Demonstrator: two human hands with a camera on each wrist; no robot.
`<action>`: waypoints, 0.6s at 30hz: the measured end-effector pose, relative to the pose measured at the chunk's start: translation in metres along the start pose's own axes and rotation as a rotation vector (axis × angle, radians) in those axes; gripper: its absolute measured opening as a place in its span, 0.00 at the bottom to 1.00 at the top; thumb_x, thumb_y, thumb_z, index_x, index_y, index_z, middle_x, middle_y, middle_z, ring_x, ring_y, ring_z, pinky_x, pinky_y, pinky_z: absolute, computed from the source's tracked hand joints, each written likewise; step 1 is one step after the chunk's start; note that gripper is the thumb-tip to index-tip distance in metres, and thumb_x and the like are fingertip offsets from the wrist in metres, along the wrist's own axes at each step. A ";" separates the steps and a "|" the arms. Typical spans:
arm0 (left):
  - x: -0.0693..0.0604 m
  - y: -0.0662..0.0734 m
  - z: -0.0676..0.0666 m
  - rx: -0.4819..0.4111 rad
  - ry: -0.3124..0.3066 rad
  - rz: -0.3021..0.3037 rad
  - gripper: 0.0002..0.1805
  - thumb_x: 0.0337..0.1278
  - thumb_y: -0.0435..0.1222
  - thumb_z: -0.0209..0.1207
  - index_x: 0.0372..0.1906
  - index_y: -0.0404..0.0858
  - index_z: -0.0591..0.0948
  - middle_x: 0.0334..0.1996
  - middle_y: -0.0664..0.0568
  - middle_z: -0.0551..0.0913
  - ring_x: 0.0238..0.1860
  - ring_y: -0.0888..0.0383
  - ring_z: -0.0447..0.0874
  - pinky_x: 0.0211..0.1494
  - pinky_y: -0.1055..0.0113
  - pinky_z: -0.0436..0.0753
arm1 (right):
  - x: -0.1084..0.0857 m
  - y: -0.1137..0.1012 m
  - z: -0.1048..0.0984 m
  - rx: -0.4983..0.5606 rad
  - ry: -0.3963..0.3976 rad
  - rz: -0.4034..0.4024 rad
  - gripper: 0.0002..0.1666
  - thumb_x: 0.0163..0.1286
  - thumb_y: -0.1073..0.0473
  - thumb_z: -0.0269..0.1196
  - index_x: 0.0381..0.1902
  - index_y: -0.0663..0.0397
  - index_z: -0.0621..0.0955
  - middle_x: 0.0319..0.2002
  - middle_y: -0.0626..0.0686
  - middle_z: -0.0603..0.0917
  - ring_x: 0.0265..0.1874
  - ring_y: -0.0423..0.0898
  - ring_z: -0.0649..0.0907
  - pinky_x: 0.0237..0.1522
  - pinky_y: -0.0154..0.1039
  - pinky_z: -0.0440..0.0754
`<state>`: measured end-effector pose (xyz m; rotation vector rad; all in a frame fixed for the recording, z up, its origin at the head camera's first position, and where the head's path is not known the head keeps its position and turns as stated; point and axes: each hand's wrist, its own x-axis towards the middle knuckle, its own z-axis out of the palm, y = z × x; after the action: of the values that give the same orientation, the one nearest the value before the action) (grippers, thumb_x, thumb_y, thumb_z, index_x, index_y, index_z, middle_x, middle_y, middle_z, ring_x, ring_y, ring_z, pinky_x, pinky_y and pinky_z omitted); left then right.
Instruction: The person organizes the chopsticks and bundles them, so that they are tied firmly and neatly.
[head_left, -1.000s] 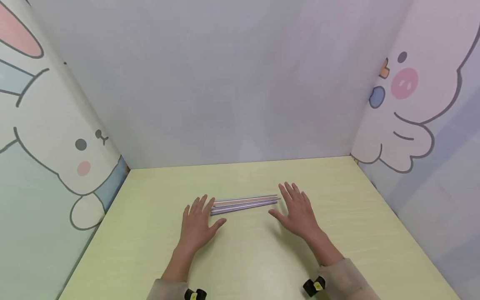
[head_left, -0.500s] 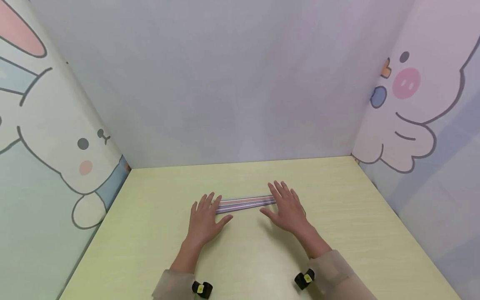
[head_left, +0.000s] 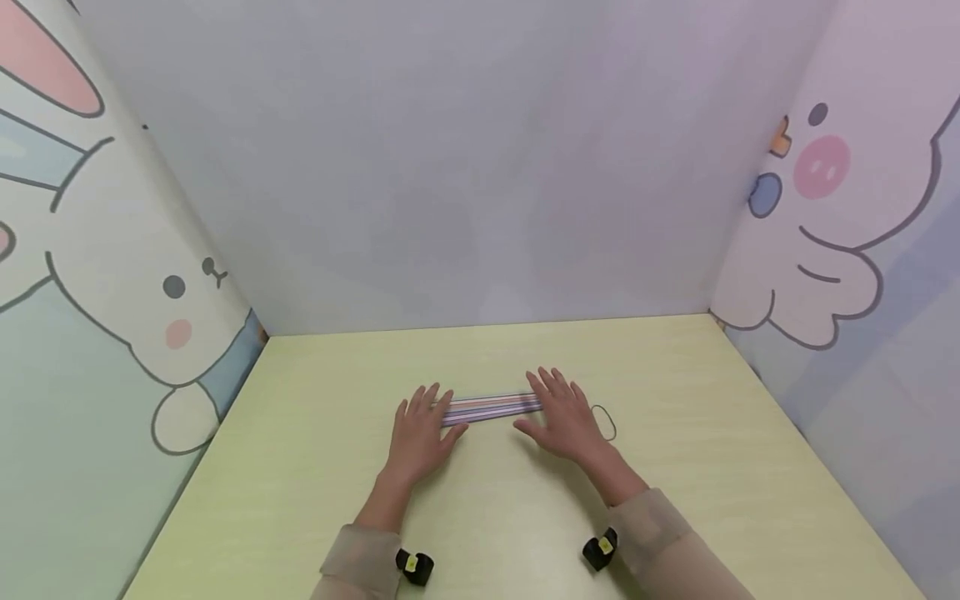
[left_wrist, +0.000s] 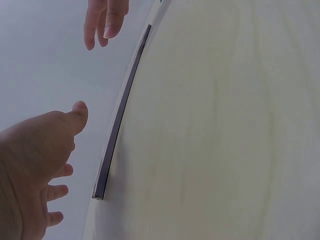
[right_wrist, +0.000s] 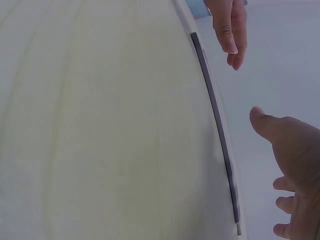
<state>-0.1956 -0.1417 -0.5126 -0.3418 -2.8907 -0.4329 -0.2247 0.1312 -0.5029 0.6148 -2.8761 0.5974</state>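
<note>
The left hand [head_left: 420, 437] and right hand [head_left: 564, 421] are both spread wide over the ends of some thin, colourful sticks [head_left: 491, 408]. The sticks lie on the table [head_left: 495, 500], near two o'clock from the left hand and nine o'clock from the right. The hands hide the ends, and I can't count the sticks. A thin, dark loop [head_left: 615, 427] shows at three o'clock from the right hand; what it's made of, I can't tell.
</note>
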 end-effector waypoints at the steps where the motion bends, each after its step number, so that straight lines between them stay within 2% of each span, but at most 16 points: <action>1: 0.001 0.000 0.002 -0.001 -0.006 0.001 0.36 0.66 0.58 0.58 0.72 0.43 0.72 0.73 0.41 0.67 0.75 0.40 0.58 0.73 0.39 0.57 | 0.001 0.001 0.001 -0.006 -0.014 0.002 0.52 0.65 0.36 0.67 0.77 0.55 0.63 0.75 0.63 0.63 0.76 0.63 0.58 0.71 0.65 0.54; 5: 0.003 -0.001 0.007 -0.007 -0.016 -0.003 0.36 0.67 0.58 0.57 0.72 0.43 0.71 0.74 0.41 0.66 0.76 0.40 0.57 0.74 0.41 0.54 | 0.003 0.005 0.008 -0.034 -0.065 -0.001 0.53 0.66 0.34 0.64 0.78 0.55 0.61 0.77 0.62 0.61 0.77 0.61 0.56 0.72 0.64 0.53; 10: 0.006 0.000 0.011 -0.019 -0.031 0.005 0.35 0.68 0.56 0.57 0.73 0.43 0.71 0.75 0.41 0.64 0.77 0.41 0.54 0.76 0.41 0.51 | 0.007 0.006 0.013 -0.042 -0.062 -0.028 0.52 0.68 0.35 0.63 0.77 0.60 0.61 0.76 0.62 0.61 0.77 0.61 0.57 0.72 0.64 0.55; 18: 0.013 0.003 0.016 -0.010 -0.084 0.016 0.33 0.73 0.54 0.52 0.74 0.42 0.69 0.77 0.42 0.61 0.79 0.42 0.49 0.76 0.41 0.47 | 0.016 0.006 0.022 -0.068 -0.074 -0.051 0.51 0.69 0.36 0.63 0.77 0.61 0.62 0.76 0.62 0.63 0.77 0.59 0.59 0.72 0.62 0.55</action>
<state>-0.2096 -0.1313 -0.5239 -0.3928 -2.9660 -0.4402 -0.2430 0.1220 -0.5213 0.7128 -2.9254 0.4766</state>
